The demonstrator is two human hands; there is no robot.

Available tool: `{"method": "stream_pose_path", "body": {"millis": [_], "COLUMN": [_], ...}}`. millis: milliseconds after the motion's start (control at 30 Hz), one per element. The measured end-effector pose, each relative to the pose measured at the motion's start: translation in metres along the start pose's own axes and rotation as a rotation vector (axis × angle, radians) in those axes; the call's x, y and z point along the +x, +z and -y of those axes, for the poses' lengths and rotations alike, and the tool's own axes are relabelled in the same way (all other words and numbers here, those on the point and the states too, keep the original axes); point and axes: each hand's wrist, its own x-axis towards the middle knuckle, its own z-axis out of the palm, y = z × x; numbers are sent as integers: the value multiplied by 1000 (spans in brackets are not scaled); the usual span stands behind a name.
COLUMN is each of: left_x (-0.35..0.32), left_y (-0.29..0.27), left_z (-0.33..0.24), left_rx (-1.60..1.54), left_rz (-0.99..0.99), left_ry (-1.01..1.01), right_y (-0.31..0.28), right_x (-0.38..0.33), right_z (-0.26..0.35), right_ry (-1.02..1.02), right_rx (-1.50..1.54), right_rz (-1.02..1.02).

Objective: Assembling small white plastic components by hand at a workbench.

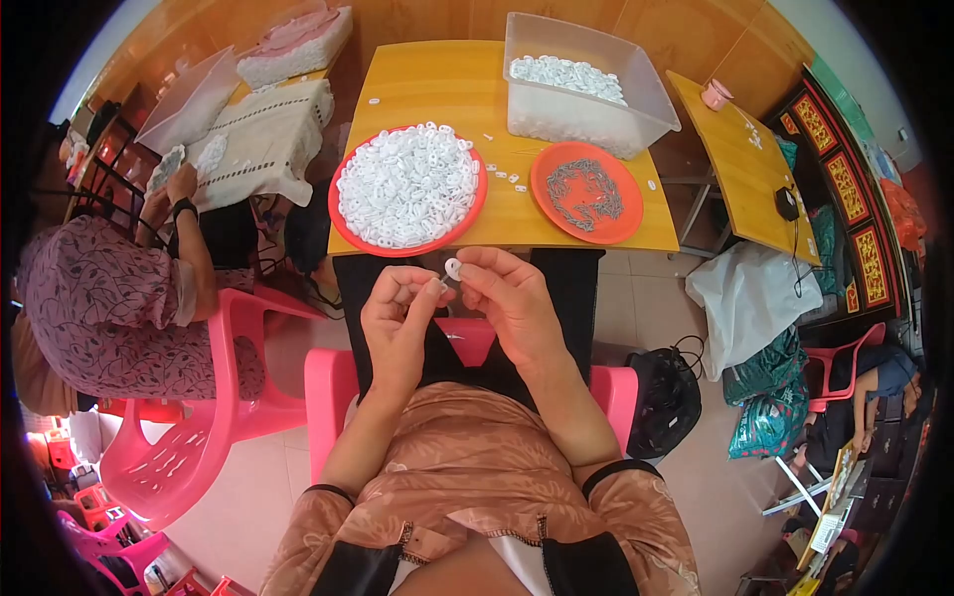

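A small white plastic ring, oval with a central hole, sits clamped in the right hand grip; the left hand fingertips pinch together just beside it.

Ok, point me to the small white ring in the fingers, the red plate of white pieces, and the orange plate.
small white ring (453, 267), head view, on its rim.
red plate (340, 204), head view, left rim.
orange plate (540, 164), head view, bare left edge.
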Motion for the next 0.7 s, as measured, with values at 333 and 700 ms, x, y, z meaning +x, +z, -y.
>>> {"method": "stream_pose_path", "body": {"millis": [333,700], "left_x": [2,2], "left_y": [0,0], "left_z": [3,2], "left_rx": [65,81], "left_rz": [-21,-18], "left_ry": [15,18], "right_y": [2,10], "right_x": [1,-3], "right_z": [3,2], "right_ry": [-28,-217], "right_rx": [-122,-357], "right_rz": [-18,40]}}
